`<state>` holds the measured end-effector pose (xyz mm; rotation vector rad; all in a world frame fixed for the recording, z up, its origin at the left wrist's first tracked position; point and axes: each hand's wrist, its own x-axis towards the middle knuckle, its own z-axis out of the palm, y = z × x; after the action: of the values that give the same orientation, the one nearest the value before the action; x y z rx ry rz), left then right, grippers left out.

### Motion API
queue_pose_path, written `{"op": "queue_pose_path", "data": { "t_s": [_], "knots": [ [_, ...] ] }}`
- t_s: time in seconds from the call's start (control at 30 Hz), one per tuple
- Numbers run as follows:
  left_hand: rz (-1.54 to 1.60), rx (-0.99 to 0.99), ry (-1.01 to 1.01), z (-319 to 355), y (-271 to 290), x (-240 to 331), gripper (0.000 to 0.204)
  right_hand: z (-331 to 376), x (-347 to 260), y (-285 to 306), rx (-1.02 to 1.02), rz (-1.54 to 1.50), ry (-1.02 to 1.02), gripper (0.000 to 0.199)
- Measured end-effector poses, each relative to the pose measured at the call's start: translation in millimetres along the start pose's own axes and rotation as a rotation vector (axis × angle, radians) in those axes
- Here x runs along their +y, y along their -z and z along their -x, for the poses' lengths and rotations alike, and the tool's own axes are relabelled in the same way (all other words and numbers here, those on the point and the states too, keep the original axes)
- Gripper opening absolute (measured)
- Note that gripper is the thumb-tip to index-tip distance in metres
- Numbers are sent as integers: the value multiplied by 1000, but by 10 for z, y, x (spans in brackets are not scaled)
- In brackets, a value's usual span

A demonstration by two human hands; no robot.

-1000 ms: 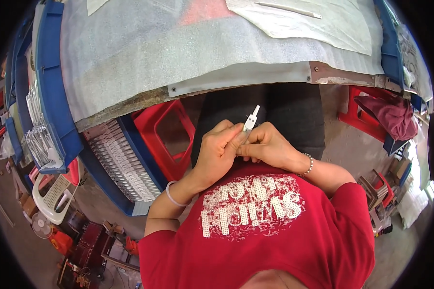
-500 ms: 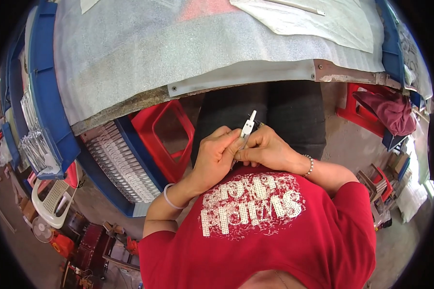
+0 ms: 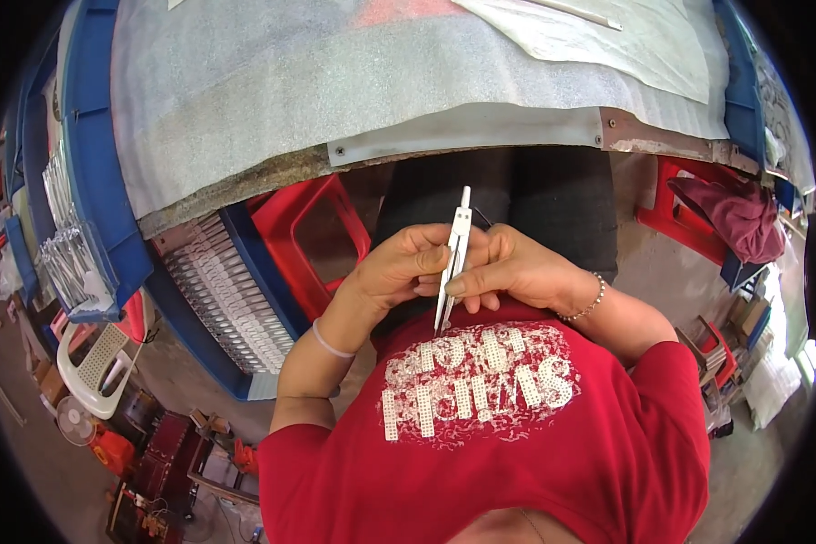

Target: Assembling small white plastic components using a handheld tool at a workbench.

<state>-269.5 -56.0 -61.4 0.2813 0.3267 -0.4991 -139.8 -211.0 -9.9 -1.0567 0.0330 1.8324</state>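
Between my two hands, close to my red shirt, is a white drawing compass. Its narrow handle points away from me and its legs, nearly together, point back at my chest. My left hand pinches it from the left side, fingers curled. My right hand grips it from the right, with the thumb lying on the legs. A thin dark strand sticks out near the compass head on the right. The fingers partly hide the middle of the compass.
Ahead lies a table covered by a pale foam sheet, with white cloth at its far right. A blue crate and a blue tray with rows of metal parts stand left. Red stools are below; a maroon cloth hangs right.
The compass has come further into view, its legs now showing below my fingers. My left fingers have shifted along it, and my right thumb now lies on the legs.
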Motion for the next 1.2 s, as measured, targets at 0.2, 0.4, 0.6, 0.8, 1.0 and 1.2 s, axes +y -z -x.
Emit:
{"op": "queue_pose_path", "data": {
  "t_s": [0.2,0.4,0.6,0.8,1.0,1.2],
  "knots": [
    [68,23,-189,2,81,-54,30,256,-31,164,554,954,409,16],
    [-167,219,-200,-40,-177,0,23,50,414,323,716,1538,521,29],
    [-300,407,-191,41,-239,-200,23,575,-120,37,499,1131,421,48],
    [-321,495,-170,-79,-316,-261,23,692,-134,-44,440,1440,617,44],
    [-330,524,-169,-115,-289,-276,20,639,-120,-68,441,1421,614,40],
    [-310,563,-170,-148,-314,-282,21,578,-78,-37,486,1474,628,42]
  ]
}}
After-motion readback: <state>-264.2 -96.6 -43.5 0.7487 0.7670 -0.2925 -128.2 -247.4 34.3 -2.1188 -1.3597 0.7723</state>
